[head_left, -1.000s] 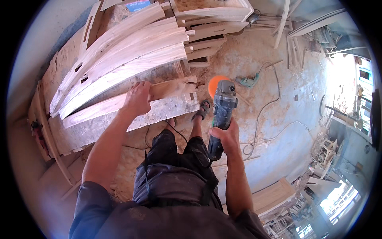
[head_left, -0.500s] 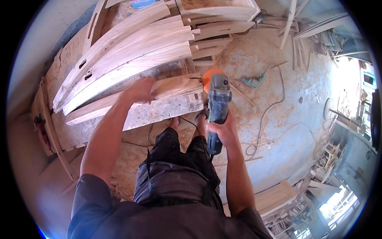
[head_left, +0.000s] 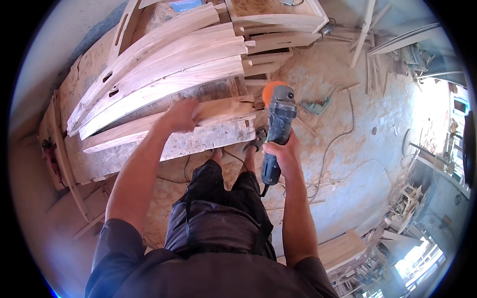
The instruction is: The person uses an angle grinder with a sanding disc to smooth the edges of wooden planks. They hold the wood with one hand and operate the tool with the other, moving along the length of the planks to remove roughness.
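Note:
An angle grinder point(head_left: 279, 118) with a grey head, dark body and orange disc point(head_left: 271, 92) is in my right hand point(head_left: 285, 152), whose fingers wrap round its body. The disc is just off the right end of a long, pale wooden board point(head_left: 223, 110), with a gap between them. My left hand point(head_left: 180, 116) grips this board near its middle, thumb toward me and fingertips partly hidden. The board lies along the front of a scuffed workbench point(head_left: 218, 137). At its right end the wood looks rough and split.
Several curved boards point(head_left: 169, 78), some slotted, lie side by side behind on the bench. A wooden frame point(head_left: 278, 20) stands beyond them. On the dusty floor are a green power tool point(head_left: 317, 106) and a trailing cord point(head_left: 325, 154). Long wooden strips point(head_left: 366, 30) lean at the far right.
The grinder has moved a little right and away from the board's end, its head leaning more to the right. My left hand stays on the board.

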`<move>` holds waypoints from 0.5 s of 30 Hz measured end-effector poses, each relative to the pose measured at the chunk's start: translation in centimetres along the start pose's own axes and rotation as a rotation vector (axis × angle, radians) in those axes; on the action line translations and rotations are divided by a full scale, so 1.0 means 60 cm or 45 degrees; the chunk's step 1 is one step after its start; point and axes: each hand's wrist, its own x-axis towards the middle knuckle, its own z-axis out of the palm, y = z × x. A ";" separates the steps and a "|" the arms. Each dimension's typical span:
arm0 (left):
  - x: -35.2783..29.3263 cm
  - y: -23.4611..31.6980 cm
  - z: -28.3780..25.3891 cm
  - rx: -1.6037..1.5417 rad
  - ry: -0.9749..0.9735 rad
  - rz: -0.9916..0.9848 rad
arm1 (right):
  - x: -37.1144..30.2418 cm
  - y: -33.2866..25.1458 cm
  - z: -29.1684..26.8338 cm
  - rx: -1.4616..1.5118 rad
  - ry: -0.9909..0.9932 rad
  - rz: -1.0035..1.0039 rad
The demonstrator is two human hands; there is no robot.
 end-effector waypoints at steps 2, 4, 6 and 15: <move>-0.004 -0.002 0.018 0.049 0.044 -0.004 | -0.009 0.018 -0.006 0.062 0.051 -0.005; -0.050 0.029 0.025 -0.120 0.343 -0.006 | -0.018 0.049 -0.027 0.048 0.126 -0.049; -0.104 0.028 0.062 -0.126 0.730 0.018 | -0.039 0.069 -0.046 0.098 0.185 0.043; -0.209 -0.281 0.103 -2.217 1.299 -1.458 | -0.113 0.103 -0.084 0.215 0.301 0.193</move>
